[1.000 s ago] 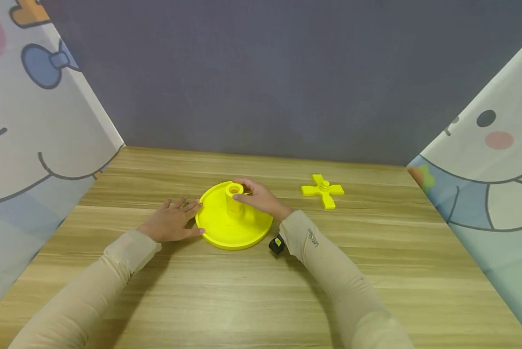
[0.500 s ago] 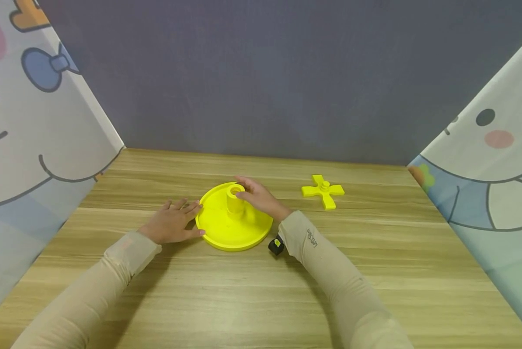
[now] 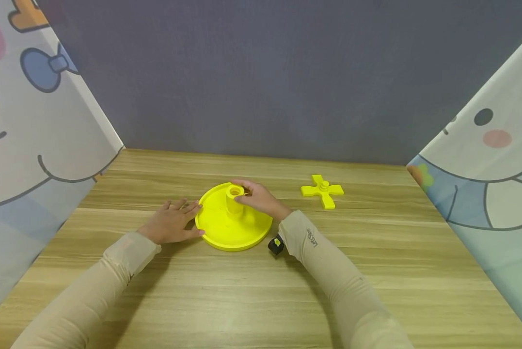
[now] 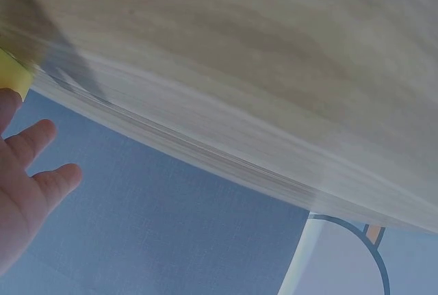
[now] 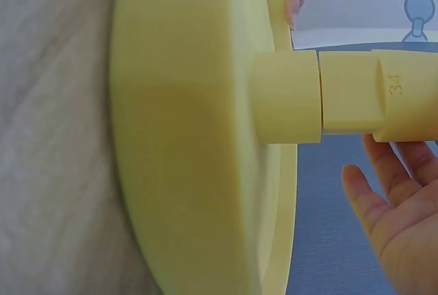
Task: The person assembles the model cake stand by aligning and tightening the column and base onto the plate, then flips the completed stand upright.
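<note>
A round yellow base with a raised rim lies flat on the table. Upright at its middle stands a hollow yellow tube. In the right wrist view, this tube, marked 34, sits end to end on the base's short round post, with a thin dark seam between them. My right hand holds the tube's upper end between thumb and fingers. Spread out at the base's left side, my left hand touches the rim with its fingertips and thumb.
A yellow cross-shaped piece with a stepped round knob lies on the wooden table at the back right. Under the right wrist hangs a small black device. A dark grey panel rises behind the table, with printed cloths at both sides.
The right hand's fingers shifted slightly back around the tube's top, then forward again, with the tube swaying a little. The left hand and the base have hardly moved.
</note>
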Motion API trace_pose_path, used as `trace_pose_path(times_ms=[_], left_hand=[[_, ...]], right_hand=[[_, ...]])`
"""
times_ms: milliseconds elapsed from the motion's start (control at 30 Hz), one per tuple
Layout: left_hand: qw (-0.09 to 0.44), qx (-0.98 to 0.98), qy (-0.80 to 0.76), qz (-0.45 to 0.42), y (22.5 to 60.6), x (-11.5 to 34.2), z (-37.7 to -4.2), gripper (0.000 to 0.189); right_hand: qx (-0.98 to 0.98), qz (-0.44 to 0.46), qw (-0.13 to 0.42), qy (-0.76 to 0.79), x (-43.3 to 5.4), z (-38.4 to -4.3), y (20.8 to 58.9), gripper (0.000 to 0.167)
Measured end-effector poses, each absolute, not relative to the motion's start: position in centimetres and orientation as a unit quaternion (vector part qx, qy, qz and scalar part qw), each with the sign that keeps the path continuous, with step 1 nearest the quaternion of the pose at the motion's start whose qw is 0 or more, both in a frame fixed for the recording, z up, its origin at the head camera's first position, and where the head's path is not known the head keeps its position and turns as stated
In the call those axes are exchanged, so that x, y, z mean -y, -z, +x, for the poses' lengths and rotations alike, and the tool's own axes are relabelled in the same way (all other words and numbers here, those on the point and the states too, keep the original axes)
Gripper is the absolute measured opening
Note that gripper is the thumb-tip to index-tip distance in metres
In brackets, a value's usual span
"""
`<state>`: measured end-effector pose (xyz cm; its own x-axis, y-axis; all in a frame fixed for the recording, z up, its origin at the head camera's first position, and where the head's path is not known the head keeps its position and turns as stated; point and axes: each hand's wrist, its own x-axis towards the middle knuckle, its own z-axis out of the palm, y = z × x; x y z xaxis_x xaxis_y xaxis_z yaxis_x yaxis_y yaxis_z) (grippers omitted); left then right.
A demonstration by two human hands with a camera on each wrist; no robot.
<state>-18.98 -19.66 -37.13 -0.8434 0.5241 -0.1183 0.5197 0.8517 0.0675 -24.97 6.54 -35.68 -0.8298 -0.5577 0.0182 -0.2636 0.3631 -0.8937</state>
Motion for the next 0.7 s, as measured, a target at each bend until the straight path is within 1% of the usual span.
trace_pose_path(times_ms=[400, 700], left_hand=[[0.067, -0.96, -0.02, 0.273, 37.1, 19.64, -18.93, 0.078], [0.069, -0.959, -0.025, 0.272, 36.98, 19.71, -18.84, 0.078]], right_hand=[[-0.816, -0.224, 0.131, 0.517, -6.3, -24.98, 35.81, 0.051], [-0.812, -0.248, 0.141, 0.508, -6.51, -24.8, 35.67, 0.05]])
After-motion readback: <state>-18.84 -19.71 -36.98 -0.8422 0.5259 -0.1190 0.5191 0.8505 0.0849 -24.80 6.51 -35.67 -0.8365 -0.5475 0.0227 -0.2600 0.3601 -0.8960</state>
